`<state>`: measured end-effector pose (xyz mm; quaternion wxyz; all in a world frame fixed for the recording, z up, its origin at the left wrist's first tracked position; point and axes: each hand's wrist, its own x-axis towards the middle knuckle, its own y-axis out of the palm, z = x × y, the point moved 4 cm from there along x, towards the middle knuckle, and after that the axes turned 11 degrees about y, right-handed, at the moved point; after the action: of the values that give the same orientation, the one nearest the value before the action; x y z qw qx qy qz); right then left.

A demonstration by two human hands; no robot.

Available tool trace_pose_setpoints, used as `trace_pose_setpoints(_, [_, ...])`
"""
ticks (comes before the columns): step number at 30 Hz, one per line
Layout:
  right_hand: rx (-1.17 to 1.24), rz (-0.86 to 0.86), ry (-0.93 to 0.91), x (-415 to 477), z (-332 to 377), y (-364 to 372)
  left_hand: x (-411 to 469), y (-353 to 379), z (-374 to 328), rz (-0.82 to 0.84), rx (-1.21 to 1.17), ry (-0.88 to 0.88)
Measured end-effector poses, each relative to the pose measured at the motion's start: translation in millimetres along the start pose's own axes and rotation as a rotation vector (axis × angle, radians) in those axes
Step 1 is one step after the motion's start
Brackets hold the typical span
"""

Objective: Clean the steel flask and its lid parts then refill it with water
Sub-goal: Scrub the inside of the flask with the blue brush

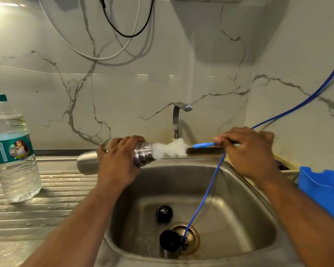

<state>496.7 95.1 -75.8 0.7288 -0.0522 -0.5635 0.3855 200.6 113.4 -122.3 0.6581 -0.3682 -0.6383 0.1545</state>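
So, well left of the sink, a clear water bottle with a green cap stands upright on the ribbed draining board, with a good deal of water in it. Over the sink's left rim, the left hand is wrapped round the middle of the steel flask, which lies on its side with its mouth pointing right. Right at that mouth sits the fluffy white head of a bottle brush, most of it outside the flask. Down in the sink, a black lid part lies on the floor and a second lid part sits at the drain's edge. The tap stands behind the sink. A thin blue hose drops into the drain. Above the sink's back edge, the right hand grips the brush's blue handle. Just right of the sink there's a blue plastic tub.
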Motion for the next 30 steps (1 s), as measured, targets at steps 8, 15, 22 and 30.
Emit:
trace_pose_setpoints(8, [-0.084, 0.034, -0.165, -26, 41, 27, 2, 14, -35, 0.020, -0.105, 0.206])
trace_pose_setpoints(15, [0.025, -0.078, 0.008, -2, 8, -10, 3, 1, 6, -0.044, -0.129, -0.002])
trace_pose_setpoints(22, [-0.170, -0.097, -0.150, -16, 35, 4, 8, 6, -25, -0.025, -0.249, 0.148])
trace_pose_setpoints(30, [-0.066, -0.033, -0.065, -16, 45, -3, 5, -6, -24, -0.115, -0.229, 0.170])
